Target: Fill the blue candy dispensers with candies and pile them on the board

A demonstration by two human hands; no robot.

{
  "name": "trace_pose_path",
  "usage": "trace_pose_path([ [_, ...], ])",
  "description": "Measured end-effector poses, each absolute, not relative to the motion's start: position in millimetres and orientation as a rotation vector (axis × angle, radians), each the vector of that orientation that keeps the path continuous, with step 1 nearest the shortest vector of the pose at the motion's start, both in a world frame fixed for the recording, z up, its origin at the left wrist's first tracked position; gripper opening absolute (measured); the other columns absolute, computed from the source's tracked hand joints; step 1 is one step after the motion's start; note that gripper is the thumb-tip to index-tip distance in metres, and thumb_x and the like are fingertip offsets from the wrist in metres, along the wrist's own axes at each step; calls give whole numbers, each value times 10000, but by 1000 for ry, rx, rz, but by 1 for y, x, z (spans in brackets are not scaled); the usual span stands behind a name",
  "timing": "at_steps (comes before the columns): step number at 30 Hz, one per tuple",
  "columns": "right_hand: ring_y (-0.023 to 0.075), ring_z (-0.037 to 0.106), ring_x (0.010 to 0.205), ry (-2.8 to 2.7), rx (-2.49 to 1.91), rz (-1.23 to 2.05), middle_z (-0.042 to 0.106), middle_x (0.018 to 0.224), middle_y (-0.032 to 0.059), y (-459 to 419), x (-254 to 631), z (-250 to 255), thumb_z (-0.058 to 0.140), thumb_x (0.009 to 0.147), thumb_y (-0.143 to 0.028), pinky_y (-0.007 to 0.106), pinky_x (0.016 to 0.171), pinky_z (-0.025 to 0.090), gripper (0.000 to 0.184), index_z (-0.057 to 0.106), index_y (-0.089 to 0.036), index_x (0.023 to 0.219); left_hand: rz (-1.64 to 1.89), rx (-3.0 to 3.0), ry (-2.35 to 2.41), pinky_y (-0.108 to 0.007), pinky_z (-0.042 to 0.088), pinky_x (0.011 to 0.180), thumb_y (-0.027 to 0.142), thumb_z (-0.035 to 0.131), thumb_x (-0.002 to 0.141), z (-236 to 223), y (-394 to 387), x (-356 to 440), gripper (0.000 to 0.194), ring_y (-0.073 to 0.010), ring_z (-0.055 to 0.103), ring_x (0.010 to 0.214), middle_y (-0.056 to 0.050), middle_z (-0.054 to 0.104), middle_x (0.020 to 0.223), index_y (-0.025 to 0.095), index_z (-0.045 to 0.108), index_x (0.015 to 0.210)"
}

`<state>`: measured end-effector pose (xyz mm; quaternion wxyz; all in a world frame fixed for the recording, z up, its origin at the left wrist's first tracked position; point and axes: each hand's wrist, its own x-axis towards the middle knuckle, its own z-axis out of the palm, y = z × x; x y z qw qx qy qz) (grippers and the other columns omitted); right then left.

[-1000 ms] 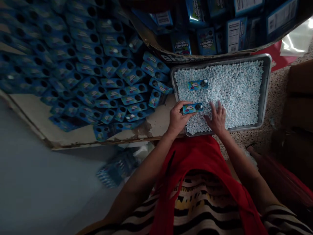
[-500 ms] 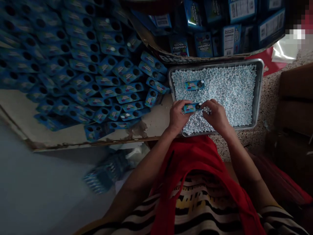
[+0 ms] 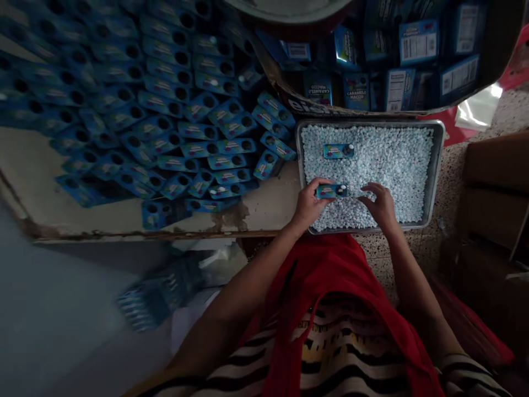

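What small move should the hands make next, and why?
Perhaps the right hand should dip and pinch some white pieces: its fingers look parted over them, while the left hand holds a small blue box nearby, dark opening facing up.

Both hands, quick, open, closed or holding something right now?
Left hand: closed, holding a small blue box.
Right hand: open over the pale pellets, nothing visibly held.

Pellets fill the tray; one box lies on them. Left of the tray, many packs crowd the worktop. Behind it, a carton holds packets; right of it are crates; before it, an apron.
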<state>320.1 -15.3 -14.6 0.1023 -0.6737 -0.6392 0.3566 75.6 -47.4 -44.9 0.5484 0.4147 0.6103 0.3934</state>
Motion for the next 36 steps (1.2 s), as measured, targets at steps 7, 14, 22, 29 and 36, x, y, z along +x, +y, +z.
trace_pose_path([
  [7, 336, 687, 1195, -2095, -1698, 830, 698, 1401, 109, 65, 311, -40, 784, 906, -470, 561, 1028, 592, 600, 608, -294, 1452, 1024, 807, 1468, -352, 588, 975, 273, 894, 737, -44, -53, 73, 404, -222, 752, 1043, -43, 800, 1136, 223, 718, 1098],
  [14, 385, 576, 1377, -2521, -1494, 818, 628, 1519, 173, 96, 252, -55, 532, 1053, -349, 615, 1183, 487, 624, 419, -228, 1654, 1087, 742, 1447, -349, 591, 985, 389, 898, 762, -44, -60, 59, 449, -224, 751, 1068, -63, 786, 1185, 209, 687, 1116],
  [22, 408, 493, 1489, -2579, -1563, 691, 438, 1711, 158, 71, 251, -38, 473, 1074, -394, 641, 1197, 452, 659, 322, -293, 1707, 1045, 984, 1559, -376, 581, 1059, 251, 853, 799, -50, -58, 65, 384, -252, 737, 1180, -73, 785, 1237, 229, 732, 1163],
  [29, 282, 670, 1136, -2335, -1559, 775, 718, 1281, 156, 80, 252, -37, 628, 987, -266, 412, 1024, 566, 402, 663, -198, 1381, 1088, 858, 1708, -356, 591, 984, 268, 868, 776, -43, -76, 53, 397, -230, 746, 1044, -53, 783, 1141, 231, 707, 1137],
  [36, 210, 659, 764, -2183, -1354, 838, 741, 1025, 59, 24, 249, 22, 766, 909, -308, 361, 724, 582, 335, 727, -275, 1240, 1302, 366, 2162, -307, 556, 838, 404, 863, 756, -34, -152, -1, 451, -200, 666, 908, -26, 706, 1004, 222, 645, 1106],
])
